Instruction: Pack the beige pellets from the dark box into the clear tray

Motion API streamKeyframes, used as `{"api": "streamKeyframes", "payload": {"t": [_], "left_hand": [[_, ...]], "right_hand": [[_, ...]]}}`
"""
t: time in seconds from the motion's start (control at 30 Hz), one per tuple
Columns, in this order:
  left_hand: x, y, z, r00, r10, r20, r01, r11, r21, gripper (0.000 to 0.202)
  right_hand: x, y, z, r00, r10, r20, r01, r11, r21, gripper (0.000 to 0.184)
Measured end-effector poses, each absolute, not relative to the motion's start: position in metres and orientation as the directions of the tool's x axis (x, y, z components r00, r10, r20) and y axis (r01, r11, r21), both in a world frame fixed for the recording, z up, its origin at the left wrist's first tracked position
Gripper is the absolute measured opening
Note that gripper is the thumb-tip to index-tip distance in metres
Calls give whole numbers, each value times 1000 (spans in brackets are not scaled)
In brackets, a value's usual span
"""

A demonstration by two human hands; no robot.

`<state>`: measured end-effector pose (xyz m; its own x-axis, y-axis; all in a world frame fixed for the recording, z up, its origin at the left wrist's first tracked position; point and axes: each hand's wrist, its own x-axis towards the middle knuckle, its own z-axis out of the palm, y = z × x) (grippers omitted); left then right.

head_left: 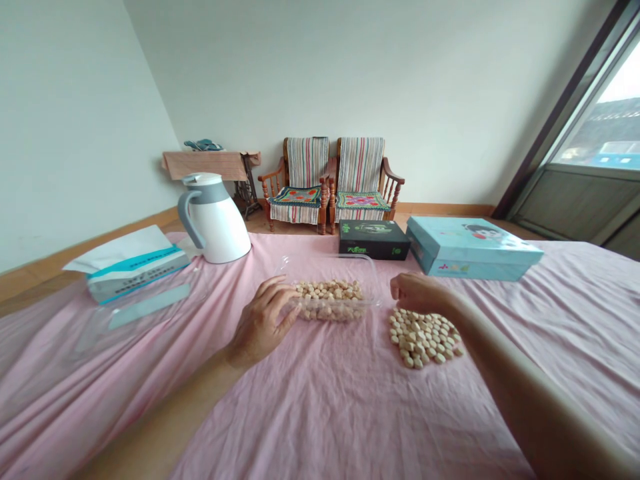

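Observation:
A clear plastic container [350,267] stands on the pink cloth [325,400], partly filled with small pale round pieces [327,292]. My left hand [263,323] grips the container's near left rim, fingers curled on the edge. A loose pile of the same pale pieces [425,337] lies on the cloth to the container's right. My right hand [417,292] hovers over the pile's far edge, fingers pinched together; what they hold, if anything, is hidden.
A white jug with a grey handle [215,217] stands at the back left, a tissue pack [135,263] and a clear lid [145,307] beside it. A black box [373,240] and a light blue box [470,247] lie behind the container. Two wooden armchairs [330,183] stand by the wall.

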<state>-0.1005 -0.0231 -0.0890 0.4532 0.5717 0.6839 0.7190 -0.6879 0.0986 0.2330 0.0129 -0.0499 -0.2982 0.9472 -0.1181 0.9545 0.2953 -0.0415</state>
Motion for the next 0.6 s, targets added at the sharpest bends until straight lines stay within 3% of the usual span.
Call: {"api": "streamKeyframes", "payload": {"t": [0.13, 0.6], "left_hand": [[-100, -24, -89, 455, 573, 682, 718, -689, 101, 18], [-100, -23, -89, 451, 575, 683, 722, -685, 101, 19]], "right_hand": [[224, 12, -61, -347, 920, -181, 930, 363, 64, 25], [217, 7, -61, -348, 918, -189, 926, 368, 83, 22]]}}
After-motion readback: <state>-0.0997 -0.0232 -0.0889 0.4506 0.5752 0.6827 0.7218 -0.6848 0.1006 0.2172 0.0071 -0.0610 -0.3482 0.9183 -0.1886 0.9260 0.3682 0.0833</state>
